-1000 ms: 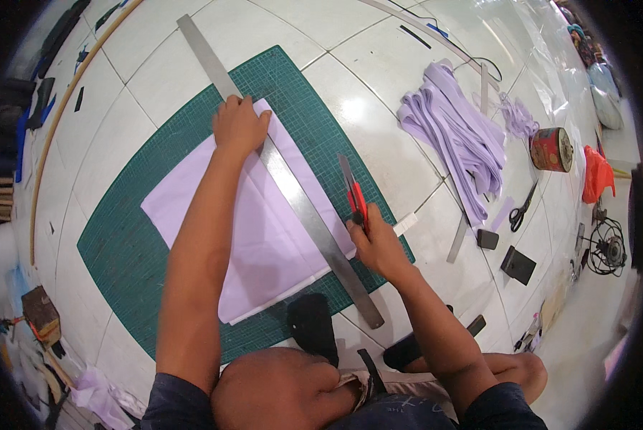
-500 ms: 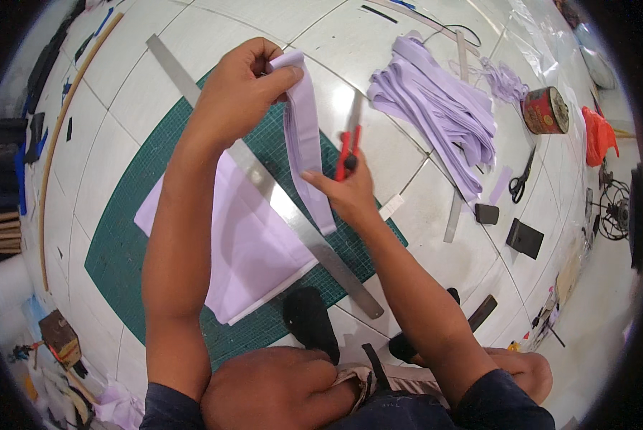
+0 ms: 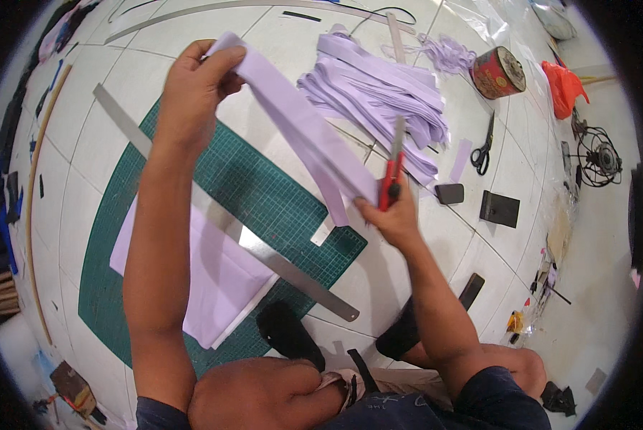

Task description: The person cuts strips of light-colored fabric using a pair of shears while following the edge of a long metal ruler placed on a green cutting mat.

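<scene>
Between my hands stretches a folded lilac fabric strip (image 3: 293, 118), slanting down to the right above a green cutting mat (image 3: 264, 175). My left hand (image 3: 201, 82) pinches its upper end. My right hand (image 3: 396, 218) has the lower part between thumb and fingers, and also grips a red utility knife (image 3: 391, 185) with its blade pointing up. One loose end of the strip hangs just left of that hand. On the mat lies a folded lilac cloth (image 3: 224, 283), partly hidden by my left forearm. A long metal ruler (image 3: 300, 278) lies across the mat and the cloth's edge.
A heap of lilac strips (image 3: 378, 89) lies on the tiled floor beyond my right hand. Near it are a rusty red tin (image 3: 498, 73), black scissors (image 3: 482, 152) and a black block (image 3: 499, 208). A long wooden stick (image 3: 36, 179) lies at the left.
My right hand has moved right with the knife, drawing the strip out from hanging to slanting. My left hand has shifted left in the picture; the whole view has also shifted.
</scene>
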The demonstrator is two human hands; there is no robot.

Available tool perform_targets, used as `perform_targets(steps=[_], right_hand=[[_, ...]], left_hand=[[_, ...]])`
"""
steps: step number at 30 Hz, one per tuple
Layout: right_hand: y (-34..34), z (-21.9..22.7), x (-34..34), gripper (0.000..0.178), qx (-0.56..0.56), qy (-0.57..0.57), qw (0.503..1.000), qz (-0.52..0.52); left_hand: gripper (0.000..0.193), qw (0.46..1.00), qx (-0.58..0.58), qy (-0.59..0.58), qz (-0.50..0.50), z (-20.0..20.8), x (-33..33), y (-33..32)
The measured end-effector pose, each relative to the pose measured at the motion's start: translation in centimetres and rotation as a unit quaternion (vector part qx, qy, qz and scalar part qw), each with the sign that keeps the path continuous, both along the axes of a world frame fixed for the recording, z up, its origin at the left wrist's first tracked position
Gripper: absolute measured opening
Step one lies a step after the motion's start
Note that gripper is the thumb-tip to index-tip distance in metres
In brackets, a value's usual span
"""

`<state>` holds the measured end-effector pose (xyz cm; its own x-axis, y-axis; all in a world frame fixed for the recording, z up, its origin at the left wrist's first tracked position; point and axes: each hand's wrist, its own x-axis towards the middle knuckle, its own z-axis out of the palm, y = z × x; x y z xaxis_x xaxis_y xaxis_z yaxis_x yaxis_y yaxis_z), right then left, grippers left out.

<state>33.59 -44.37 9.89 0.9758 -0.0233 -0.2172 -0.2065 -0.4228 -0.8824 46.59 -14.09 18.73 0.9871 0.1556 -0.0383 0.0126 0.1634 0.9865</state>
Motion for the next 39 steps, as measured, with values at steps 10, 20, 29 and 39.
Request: perform_targets(steps=[10, 20, 29, 39], right_hand=[[-12.4, 1.1, 4.5, 0.069, -0.188, 0.025, 0.982, -0.018], [-1.8, 4.4, 8.8, 0.072, 0.237, -0.141, 0.961, -0.03], [-4.0, 2.1, 5.5, 0.061, 0.075, -0.06, 0.992, -0.083], [-11.5, 0.6, 5.0, 0.053, -0.26, -0.008, 0.959, -0.107]], left_hand=[[0.033, 0.985, 0.112, 0.006, -0.131, -4.6, 6.4, -12.5], [0.022, 0.958, 0.052, 0.005, -0.281, 5.4, 1.3, -15.8], [0.022, 0.988, -0.021, -0.09, -0.124, 5.7, 5.2, -11.6], [0.035, 0.978, 0.19, 0.026, -0.08, -9.8, 10.6, -14.1]])
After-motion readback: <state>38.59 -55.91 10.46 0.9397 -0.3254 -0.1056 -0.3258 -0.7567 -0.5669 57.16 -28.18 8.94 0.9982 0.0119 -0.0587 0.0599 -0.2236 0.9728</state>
